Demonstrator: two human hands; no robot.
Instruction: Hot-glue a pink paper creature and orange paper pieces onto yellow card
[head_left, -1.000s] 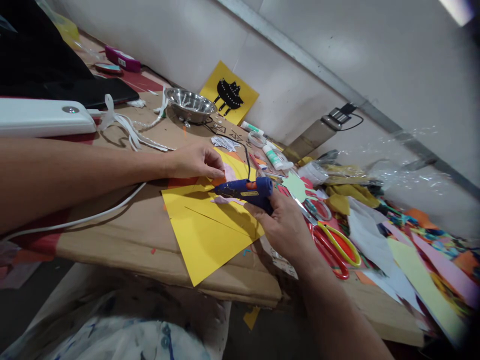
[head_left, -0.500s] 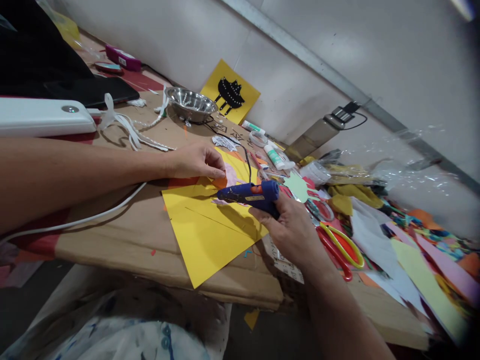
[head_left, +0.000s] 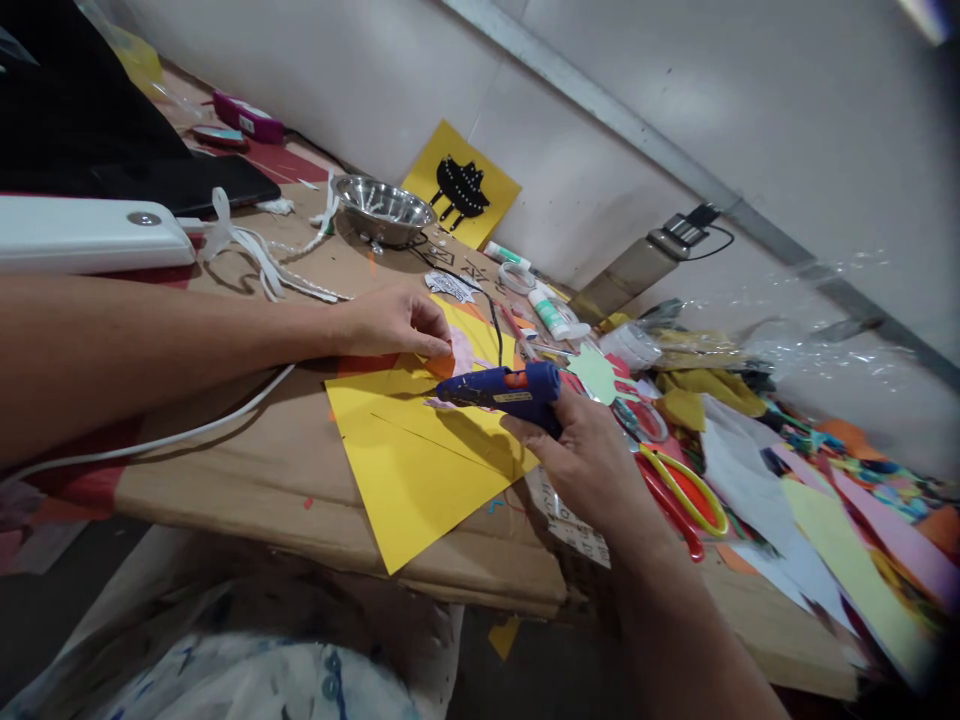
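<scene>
A blue hot glue gun (head_left: 510, 390) is gripped in my right hand (head_left: 589, 450), its nozzle pointing left over a sheet of yellow paper (head_left: 420, 490). My left hand (head_left: 394, 320) pinches a small orange piece (head_left: 441, 364) beside the nozzle, its fingertips closed together. Beneath and beside the gun lies a pale pink cut-out (head_left: 463, 352), partly covered by the gun. Whether the nozzle touches anything, I cannot tell. A black cord (head_left: 496, 325) runs behind the glue gun.
Behind stand a metal bowl (head_left: 384, 208) and a yellow card with a black shape (head_left: 463, 185). To the right lie yellow-handled scissors (head_left: 694, 500), a pale green cut-out (head_left: 592, 372), a glue stick (head_left: 549, 315) and a bottle (head_left: 630, 270). A white cable (head_left: 225, 420) crosses the cardboard at left.
Almost nothing differs. The glue gun and my right hand have shifted very slightly to the right; my left hand keeps its place.
</scene>
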